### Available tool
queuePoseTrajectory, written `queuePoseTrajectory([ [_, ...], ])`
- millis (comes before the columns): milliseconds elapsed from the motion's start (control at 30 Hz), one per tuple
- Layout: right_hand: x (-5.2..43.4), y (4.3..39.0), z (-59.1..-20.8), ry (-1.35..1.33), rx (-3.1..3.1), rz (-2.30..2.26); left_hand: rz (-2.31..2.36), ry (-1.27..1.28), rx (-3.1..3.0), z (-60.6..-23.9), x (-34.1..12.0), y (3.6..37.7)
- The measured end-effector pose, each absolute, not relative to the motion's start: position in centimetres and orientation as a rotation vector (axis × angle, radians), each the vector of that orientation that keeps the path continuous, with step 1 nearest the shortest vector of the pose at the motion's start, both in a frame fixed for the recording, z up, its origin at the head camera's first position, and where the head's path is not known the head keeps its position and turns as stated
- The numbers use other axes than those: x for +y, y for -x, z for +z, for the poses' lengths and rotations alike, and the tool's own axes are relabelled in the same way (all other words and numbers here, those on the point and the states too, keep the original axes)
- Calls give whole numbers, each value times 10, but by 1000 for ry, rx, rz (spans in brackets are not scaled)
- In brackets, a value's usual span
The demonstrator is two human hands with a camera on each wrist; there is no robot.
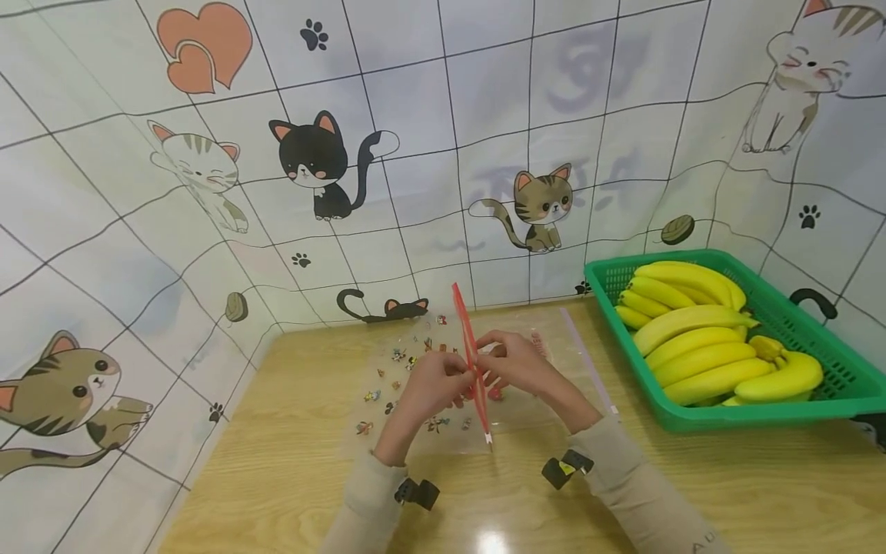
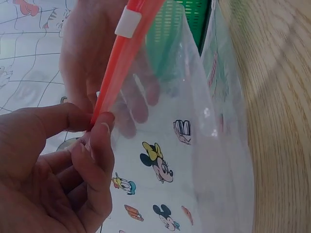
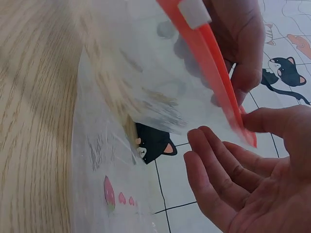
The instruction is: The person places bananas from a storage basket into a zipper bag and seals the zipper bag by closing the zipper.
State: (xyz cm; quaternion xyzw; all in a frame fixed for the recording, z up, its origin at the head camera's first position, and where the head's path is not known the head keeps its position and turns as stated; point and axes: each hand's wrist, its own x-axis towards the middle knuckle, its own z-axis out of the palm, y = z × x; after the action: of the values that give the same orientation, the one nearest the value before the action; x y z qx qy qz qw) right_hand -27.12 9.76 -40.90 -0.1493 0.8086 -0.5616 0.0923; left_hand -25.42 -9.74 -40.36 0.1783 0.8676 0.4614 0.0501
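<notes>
Right now both hands meet at the middle of the head view, over a clear zip bag [image 1: 415, 385] printed with small cartoon figures, which lies partly on the wooden worktop [image 1: 277, 492] and is lifted at its top edge. The left hand [image 1: 431, 385] pinches the bag's red zip strip [image 1: 472, 362] between thumb and forefinger; the left wrist view shows the fingertips [image 2: 99, 133] clamped right on the strip's edge, with the white slider tab [image 2: 128, 22] higher up near the top of that frame. The right hand [image 1: 515, 362] sits just on the other side of the strip; in the right wrist view its thumb [image 3: 272, 121] presses against the strip's lower end while the other fingers lie loosely spread and uncurled beneath, so it touches and steadies rather than grips.

The strip stands nearly upright between the two hands, running from the centre of the head view down to a pale tip near the wrists. Whether the seal is parted or pressed together along its length I cannot tell; the bag looks empty, with only the printed figures showing through the film.

To the right of the frame, a green basket [image 1: 851, 388] holds a heap of yellow bananas [image 1: 706, 346], well apart from the hands. Judging by that, the bag is being handled at its mouth and nothing has gone into it yet; the fruit lies untouched.
</notes>
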Motion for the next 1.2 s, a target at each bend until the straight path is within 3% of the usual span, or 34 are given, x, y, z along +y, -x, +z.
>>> queuePoseTrajectory([
  [367,94,271,-414,408,2445,-1642,1329,-669,2687,-400,-99,254],
  [833,89,275,-420,267,2571,-1620,1241,-194,2983,-397,-89,250],
  [1200,82,272,-424,299,2719,-1465,1150,-291,3108,-409,-81,249],
])
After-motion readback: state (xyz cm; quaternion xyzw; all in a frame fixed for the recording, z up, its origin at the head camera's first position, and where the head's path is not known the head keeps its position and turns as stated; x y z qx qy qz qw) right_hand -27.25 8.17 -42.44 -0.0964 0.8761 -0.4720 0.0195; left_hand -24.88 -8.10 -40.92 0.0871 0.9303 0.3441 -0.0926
